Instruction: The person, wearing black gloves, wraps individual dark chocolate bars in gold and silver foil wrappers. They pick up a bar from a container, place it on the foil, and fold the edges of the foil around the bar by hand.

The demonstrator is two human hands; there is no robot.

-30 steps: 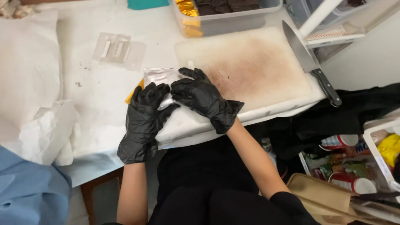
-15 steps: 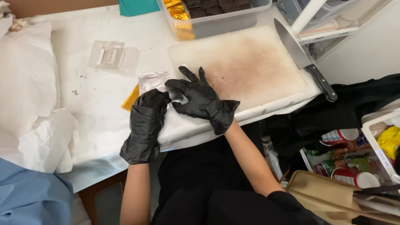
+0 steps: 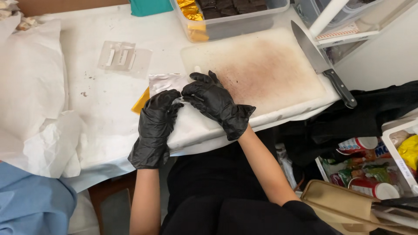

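1. Pressing down on a white foil wrapper (image 3: 167, 82), the left hand (image 3: 154, 126) and the right hand (image 3: 215, 102) meet at the cutting board's (image 3: 270, 69) left edge, fingers curled and pinching the wrapper between them.
2. Both hands wear matte black gloves; the wrapper is crinkled and shiny, and the white board is rectangular and stained brown.
3. A gold foil piece (image 3: 141, 102) peeks out beside the left hand, mostly covered.
4. A black-handled knife (image 3: 320, 63) lies along the board's right edge.
5. A clear tub (image 3: 230, 24) of dark blocks at the table's far edge is cut off.
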